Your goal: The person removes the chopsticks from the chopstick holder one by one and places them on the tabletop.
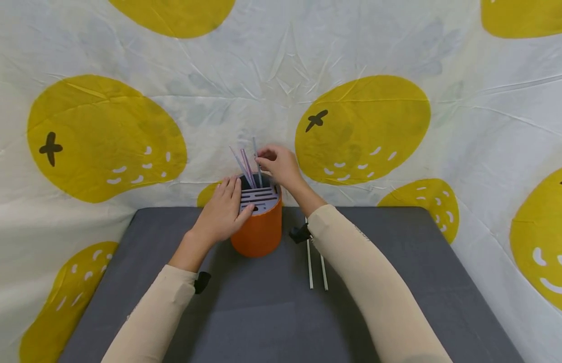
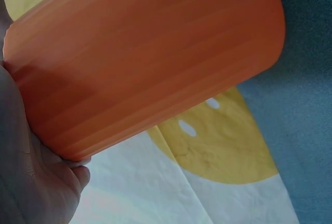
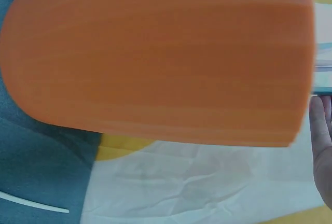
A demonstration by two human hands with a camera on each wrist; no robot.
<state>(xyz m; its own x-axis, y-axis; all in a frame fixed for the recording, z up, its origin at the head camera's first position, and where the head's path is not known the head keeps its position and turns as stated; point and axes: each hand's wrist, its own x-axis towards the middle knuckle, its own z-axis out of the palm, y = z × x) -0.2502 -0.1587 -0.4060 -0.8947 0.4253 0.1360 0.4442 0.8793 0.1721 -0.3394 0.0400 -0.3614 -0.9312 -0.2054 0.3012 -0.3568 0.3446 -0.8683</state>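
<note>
Orange holder (image 1: 258, 229) with a grey slotted lid stands at the mat's (image 1: 262, 312) far edge, steadied by the left hand (image 1: 223, 212) curled round it. Right hand (image 1: 278, 164) pinches a straw (image 1: 257, 162) standing in a slot; two more straws (image 1: 317, 267) lie just right

The head view looks forward and down from above the person's arms, taking in the whole grey table (image 1: 262, 312) with the orange holder (image 1: 260, 229) near frame centre, at moderate distance. The left wrist view sits very close against that holder (image 2: 145, 53), which fills the upper frame, the table at right. The right wrist view is equally close, the holder (image 3: 155, 53) filling its upper two thirds. All three views share the holder, table and patterned cloth (image 1: 376, 60).
</note>
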